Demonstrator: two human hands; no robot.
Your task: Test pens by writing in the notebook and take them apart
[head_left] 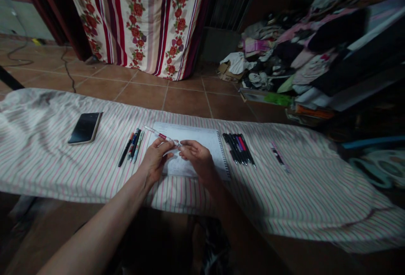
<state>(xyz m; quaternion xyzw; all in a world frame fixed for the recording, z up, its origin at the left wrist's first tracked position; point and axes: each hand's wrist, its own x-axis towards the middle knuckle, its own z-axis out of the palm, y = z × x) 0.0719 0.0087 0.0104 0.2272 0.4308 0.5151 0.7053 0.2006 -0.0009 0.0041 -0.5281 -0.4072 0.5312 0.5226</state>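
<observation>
1. Head view: the left hand (155,157) pinches a white-and-red pen (162,136) between thumb and fingers, above an open spiral notebook (202,133).
2. At the pen's near end, the right hand (198,155) brings thumb and fingertips close together; whether they grip it or merely touch, I cannot tell.
3. The pen slants, its far end pointing away and to the left. A light, steady pinch on the barrel should stop it rolling between the fingers.
4. With the hands this near each other, small finger movements would likely serve better than moving the wrists.
5. Holding it over the pale page seems wise: a slip would be easy to spot.
6. Elbows are best kept off the left pen cluster (130,148) and the dark pen row (238,148), flanking the notebook on the striped cloth (190,192); loose barrels could roll.
</observation>
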